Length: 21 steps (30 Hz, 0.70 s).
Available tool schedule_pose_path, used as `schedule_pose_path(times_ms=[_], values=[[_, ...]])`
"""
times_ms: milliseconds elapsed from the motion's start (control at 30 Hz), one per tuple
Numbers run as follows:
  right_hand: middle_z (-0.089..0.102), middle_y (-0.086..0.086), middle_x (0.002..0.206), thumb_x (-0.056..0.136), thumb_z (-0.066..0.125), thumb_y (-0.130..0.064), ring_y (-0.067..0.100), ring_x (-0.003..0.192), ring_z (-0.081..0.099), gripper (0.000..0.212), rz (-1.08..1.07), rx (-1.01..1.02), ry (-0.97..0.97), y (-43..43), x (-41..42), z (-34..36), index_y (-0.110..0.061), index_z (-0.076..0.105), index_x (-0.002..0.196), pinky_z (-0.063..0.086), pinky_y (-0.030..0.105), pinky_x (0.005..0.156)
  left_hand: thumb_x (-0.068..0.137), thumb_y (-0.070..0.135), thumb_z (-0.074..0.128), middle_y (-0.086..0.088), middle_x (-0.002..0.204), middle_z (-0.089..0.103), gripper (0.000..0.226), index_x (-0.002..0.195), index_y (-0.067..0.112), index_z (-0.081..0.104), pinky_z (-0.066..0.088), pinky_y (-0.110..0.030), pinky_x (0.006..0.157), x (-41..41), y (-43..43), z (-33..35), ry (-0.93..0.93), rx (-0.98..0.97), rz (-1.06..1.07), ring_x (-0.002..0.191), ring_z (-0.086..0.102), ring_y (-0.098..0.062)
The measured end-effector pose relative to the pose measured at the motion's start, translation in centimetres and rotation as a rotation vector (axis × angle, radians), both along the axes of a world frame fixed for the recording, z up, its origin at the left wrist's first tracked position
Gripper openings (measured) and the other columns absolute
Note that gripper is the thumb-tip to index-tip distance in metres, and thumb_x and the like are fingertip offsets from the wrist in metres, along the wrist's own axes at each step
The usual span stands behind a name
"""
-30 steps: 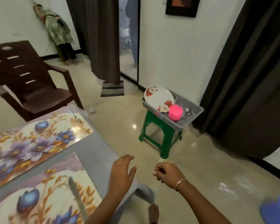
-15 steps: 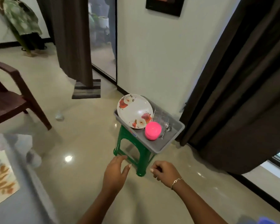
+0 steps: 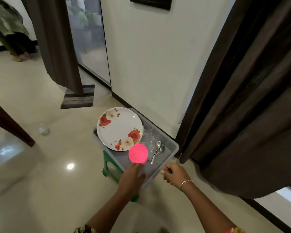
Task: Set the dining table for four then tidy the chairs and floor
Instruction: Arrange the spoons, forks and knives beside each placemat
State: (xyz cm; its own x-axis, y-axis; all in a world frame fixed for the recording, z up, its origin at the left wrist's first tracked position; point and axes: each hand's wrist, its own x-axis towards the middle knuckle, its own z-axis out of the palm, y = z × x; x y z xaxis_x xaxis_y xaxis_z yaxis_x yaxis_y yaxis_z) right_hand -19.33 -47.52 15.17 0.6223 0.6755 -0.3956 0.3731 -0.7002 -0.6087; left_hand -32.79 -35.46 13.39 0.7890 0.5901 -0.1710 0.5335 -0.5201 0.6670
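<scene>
1. Head view: L hand [image 3: 132, 179] over near end of grey tray [image 3: 168, 149], fingers straight & together, tips at pink bowl [image 3: 138, 153]; contact unclear.
2. R hand [image 3: 173, 174] just beside tray edge, fingers curled, nothing visibly held.
3. Plate [image 3: 119, 128], glasses [image 3: 149, 135], spoons [image 3: 157, 151] in tray on green stool [image 3: 106, 163].
4. Prob. best: cup bowl w/ L, lift straight up, clear of glasses.

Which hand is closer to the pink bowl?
Left. The left hand is at the near edge of the pink bowl; the right hand is curled, apart, off to its right.
</scene>
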Motion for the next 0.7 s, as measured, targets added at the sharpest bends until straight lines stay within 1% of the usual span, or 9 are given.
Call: schedule_pose_path(times_ms=[100, 200, 300, 367, 433, 567, 633, 667, 700], values=[[0.061, 0.0, 0.069, 0.09, 0.055, -0.019, 0.01, 0.059, 0.054, 0.031, -0.004, -0.037, 0.015, -0.3, 4.6, -0.7, -0.026, 0.045, 0.061, 0.045, 0.023, 0.061, 0.09, 0.024, 0.057, -0.003, 0.121, 0.06, 0.035, 0.124, 0.016, 0.055, 0.044, -0.027, 0.089, 4.9, -0.5, -1.1, 0.054, -0.008, -0.019, 0.11, 0.056, -0.02], [0.059, -0.001, 0.066, 0.089, 0.056, -0.017, 0.015, 0.064, 0.057, 0.03, -0.06, -0.044, 0.085, 0.4, 8.2, -2.2, -0.026, 0.048, 0.062, 0.048, 0.027, 0.066, 0.09, 0.025, 0.056, -0.005, 0.125, 0.058, 0.041, 0.129, 0.013, 0.051, 0.038, -0.027, 0.089, 8.3, -0.8, -2.5, 0.141, -0.008, -0.036, 0.114, 0.054, -0.022], [0.055, -0.002, 0.061, 0.09, 0.054, -0.012, 0.012, 0.057, 0.055, 0.029, -0.187, -0.03, 0.233, 1.6, 9.9, -4.5, -0.021, 0.049, 0.062, 0.048, 0.023, 0.06, 0.09, 0.027, 0.057, -0.007, 0.13, 0.054, 0.05, 0.135, 0.011, 0.044, 0.037, -0.026, 0.093, 10.4, -0.7, -4.4, 0.245, -0.032, -0.096, 0.118, 0.051, -0.021], [0.054, 0.0, 0.063, 0.09, 0.053, -0.008, 0.013, 0.06, 0.053, 0.029, -0.237, -0.033, 0.338, 2.6, 11.1, -6.4, -0.019, 0.05, 0.064, 0.047, 0.025, 0.063, 0.089, 0.028, 0.058, -0.008, 0.134, 0.05, 0.053, 0.136, 0.01, 0.041, 0.035, -0.026, 0.096, 11.9, -0.1, -5.9, 0.294, -0.063, -0.109, 0.122, 0.048, -0.023], [0.052, 0.002, 0.064, 0.09, 0.051, -0.002, 0.015, 0.062, 0.051, 0.029, -0.285, -0.038, 0.426, 3.5, 12.5, -8.1, -0.017, 0.051, 0.065, 0.045, 0.029, 0.066, 0.09, 0.028, 0.058, -0.01, 0.137, 0.047, 0.053, 0.135, 0.007, 0.041, 0.033, -0.028, 0.098, 13.4, 0.5, -7.8, 0.32, -0.093, -0.098, 0.126, 0.045, -0.025], [0.052, 0.002, 0.066, 0.089, 0.048, 0.005, 0.012, 0.06, 0.049, 0.03, -0.395, -0.044, 0.542, 5.4, 15.4, -11.4, -0.017, 0.052, 0.068, 0.042, 0.021, 0.061, 0.09, 0.018, 0.05, -0.014, 0.138, 0.044, 0.045, 0.132, 0.002, 0.041, 0.031, -0.031, 0.102, 17.0, 1.3, -11.3, 0.372, -0.171, -0.088, 0.128, 0.042, -0.026], [0.052, 0.002, 0.068, 0.09, 0.048, 0.006, 0.011, 0.06, 0.048, 0.029, -0.421, -0.053, 0.596, 6.5, 16.6, -13.1, -0.016, 0.053, 0.072, 0.042, 0.02, 0.059, 0.085, 0.012, 0.044, -0.019, 0.131, 0.049, 0.047, 0.13, -0.002, 0.044, 0.035, -0.031, 0.1, 18.7, 1.8, -13.2, 0.38, -0.191, -0.055, 0.122, 0.046, -0.03], [0.052, 0.002, 0.069, 0.09, 0.048, 0.006, 0.011, 0.06, 0.047, 0.026, -0.436, -0.058, 0.617, 7.1, 17.1, -13.9, -0.014, 0.053, 0.075, 0.042, 0.019, 0.057, 0.078, 0.008, 0.044, -0.022, 0.123, 0.054, 0.049, 0.126, -0.005, 0.048, 0.04, -0.032, 0.095, 19.6, 2.2, -14.6, 0.395, -0.205, -0.02, 0.115, 0.051, -0.033], [0.052, 0.002, 0.069, 0.09, 0.047, 0.006, 0.011, 0.061, 0.047, 0.022, -0.451, -0.059, 0.632, 7.7, 17.7, -14.7, -0.012, 0.054, 0.079, 0.043, 0.017, 0.055, 0.071, 0.005, 0.049, -0.022, 0.112, 0.059, 0.049, 0.118, -0.007, 0.054, 0.047, -0.031, 0.087, 20.5, 2.7, -15.9, 0.434, -0.245, -0.01, 0.104, 0.058, -0.036]])
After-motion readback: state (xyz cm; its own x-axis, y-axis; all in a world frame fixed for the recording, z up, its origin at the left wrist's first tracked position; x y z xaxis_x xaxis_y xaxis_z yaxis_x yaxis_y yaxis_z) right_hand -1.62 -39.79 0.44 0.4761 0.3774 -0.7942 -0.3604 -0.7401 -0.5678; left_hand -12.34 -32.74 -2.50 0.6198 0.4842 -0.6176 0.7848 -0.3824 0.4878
